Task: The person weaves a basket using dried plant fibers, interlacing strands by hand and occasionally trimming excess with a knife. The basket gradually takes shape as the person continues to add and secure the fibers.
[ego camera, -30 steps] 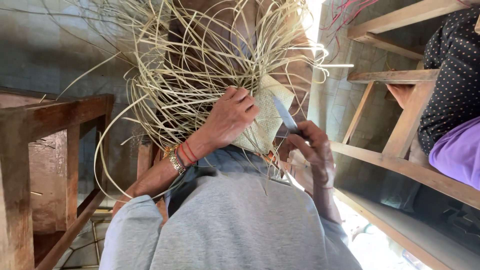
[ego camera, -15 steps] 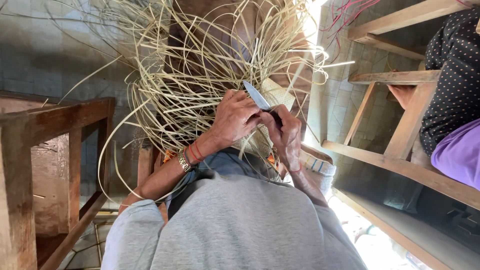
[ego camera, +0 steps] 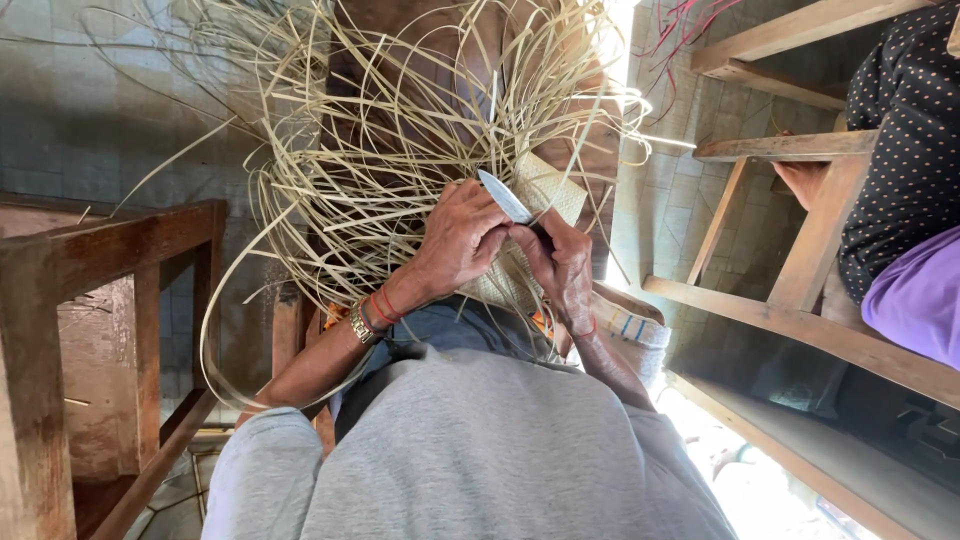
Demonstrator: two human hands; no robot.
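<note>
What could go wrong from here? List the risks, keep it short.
1. The knife in the right hand has its blade right against the left hand, which grips the woven piece; a slip could cut those fingers.
2. The loose strips fan out in a tangle around both hands; one could snag the blade and deflect it.
3. Another person sits close on the right, possibly within reach of springing strip ends.

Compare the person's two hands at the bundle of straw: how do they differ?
The left hand has a metal watch and red bands at its wrist; the right hand shows no watch. The right hand grips a knife, blade slanting up and left; the left hand holds no tool and curls against the woven panel. Both meet close together in front of the loose straw strips.
</note>
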